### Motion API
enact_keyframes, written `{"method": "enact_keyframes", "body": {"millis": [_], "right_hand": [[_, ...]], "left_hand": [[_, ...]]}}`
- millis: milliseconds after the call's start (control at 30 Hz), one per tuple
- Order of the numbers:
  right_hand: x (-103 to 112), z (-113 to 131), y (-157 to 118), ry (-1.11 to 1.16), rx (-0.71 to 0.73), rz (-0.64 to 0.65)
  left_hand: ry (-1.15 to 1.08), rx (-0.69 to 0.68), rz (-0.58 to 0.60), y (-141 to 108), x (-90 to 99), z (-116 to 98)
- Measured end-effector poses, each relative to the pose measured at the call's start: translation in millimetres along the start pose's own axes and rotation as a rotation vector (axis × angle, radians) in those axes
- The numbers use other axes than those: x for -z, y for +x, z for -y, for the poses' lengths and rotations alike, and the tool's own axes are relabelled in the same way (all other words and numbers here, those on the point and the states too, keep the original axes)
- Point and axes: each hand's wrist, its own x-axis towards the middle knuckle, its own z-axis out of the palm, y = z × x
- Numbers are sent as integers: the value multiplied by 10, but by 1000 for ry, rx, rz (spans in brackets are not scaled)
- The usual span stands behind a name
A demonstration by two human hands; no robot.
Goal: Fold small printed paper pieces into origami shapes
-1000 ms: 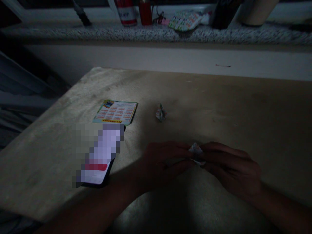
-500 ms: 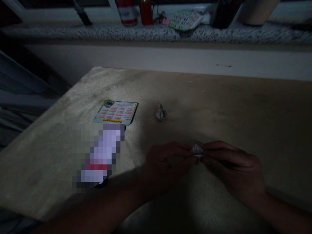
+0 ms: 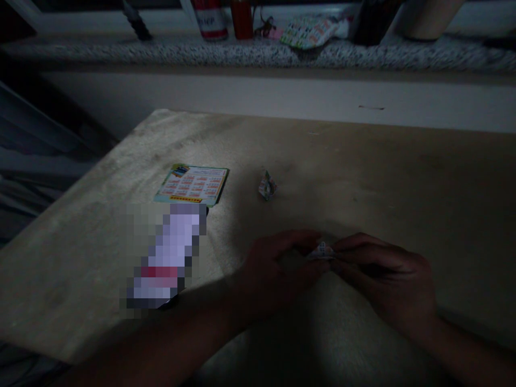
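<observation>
A small folded piece of printed paper (image 3: pixel 322 251) stands between my two hands, its pointed top facing away from me. My right hand (image 3: pixel 387 274) pinches its right side between thumb and fingers. On the other side, my left hand (image 3: pixel 278 263) has its index finger and thumb spread around the paper. The left thumb lies along the near edge, and the index finger is apart from the paper. Farther off on the table sits another small folded paper piece (image 3: pixel 267 186), printed in several colours.
A printed calendar card (image 3: pixel 193 184) lies on the left of the table (image 3: pixel 403 172), with a blurred-out phone-like object (image 3: pixel 173 250) just below it. Behind, a speckled stone sill (image 3: pixel 242 54) holds a red and white can (image 3: pixel 210 21), a red container (image 3: pixel 242 20) and a crumpled printed packet (image 3: pixel 308 33).
My left index finger has lifted away from the folded paper, widening the gap to the thumb. More of the paper's left side shows now. My right hand keeps its pinch.
</observation>
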Motion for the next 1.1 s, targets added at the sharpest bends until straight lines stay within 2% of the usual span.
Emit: {"method": "enact_keyframes", "body": {"millis": [167, 533, 767, 1000, 1100], "right_hand": [[4, -24, -5, -26, -21, -12], [-4, -9, 1, 12, -40, 11], [-13, -4, -6, -11, -42, 1], [-17, 41, -9, -79, 3, -13], [-12, 40, -24, -109, 32, 11]], "left_hand": [[-22, 45, 62, 50, 26, -21], [-68, -19, 85, 57, 19, -22], [-43, -31, 56, 59, 7, -28], [-35, -127, 58, 58, -2, -29], [13, -102, 56, 54, -4, -49]]}}
